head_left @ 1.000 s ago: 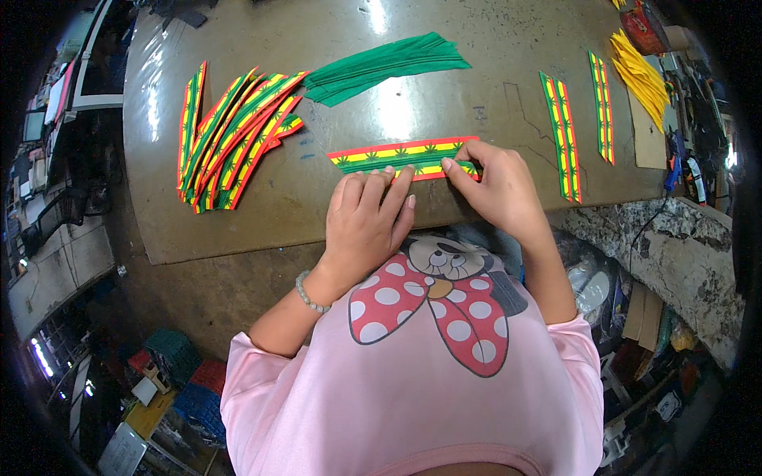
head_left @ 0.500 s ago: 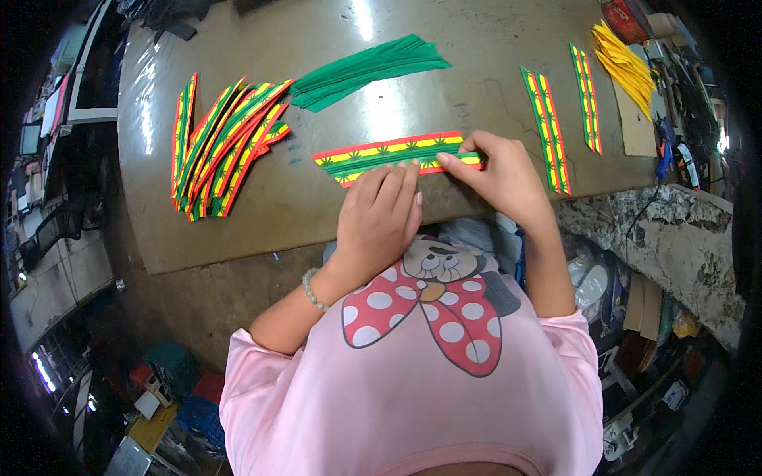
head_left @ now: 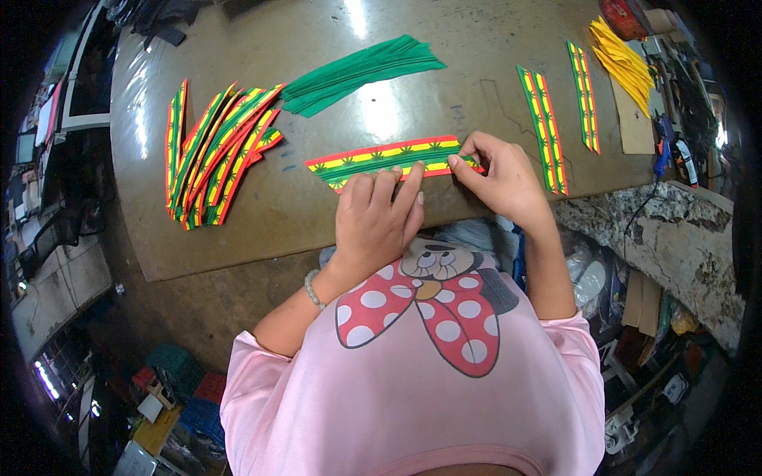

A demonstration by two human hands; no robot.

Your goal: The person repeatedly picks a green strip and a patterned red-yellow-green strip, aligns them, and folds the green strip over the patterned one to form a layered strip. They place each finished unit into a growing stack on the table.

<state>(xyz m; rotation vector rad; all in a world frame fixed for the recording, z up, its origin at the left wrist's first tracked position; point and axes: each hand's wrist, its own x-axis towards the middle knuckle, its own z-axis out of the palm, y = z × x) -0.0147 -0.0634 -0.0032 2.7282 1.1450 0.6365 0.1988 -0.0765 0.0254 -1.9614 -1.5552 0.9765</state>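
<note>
A fabric strip [head_left: 381,161] striped in red, yellow and green with dark leaf shapes lies flat across the table before me. Its left end is cut at a slant. My left hand [head_left: 375,208] rests at the strip's near edge, fingers stretched out and slightly apart, fingertips touching it. At the strip's right end my right hand [head_left: 506,181] pinches the fabric between thumb and forefinger; its other fingers are curled and partly hidden. Two narrower strips, a nearer one [head_left: 544,131] and a farther one [head_left: 584,97], lie to the right of that hand.
A fanned pile of similar striped pieces [head_left: 226,155] lies on the table [head_left: 262,234] at left. Behind are green fabric strips [head_left: 361,75]. Yellow strips [head_left: 621,57] lie on cardboard [head_left: 633,119] at the far right, near a red round object [head_left: 625,20]. The table's front edge runs beneath my forearms.
My right thumb has shifted slightly right, toward the strip's end. The left hand's fingers have spread a little and its forefinger reaches farther onto the strip. The view has shifted slightly.
</note>
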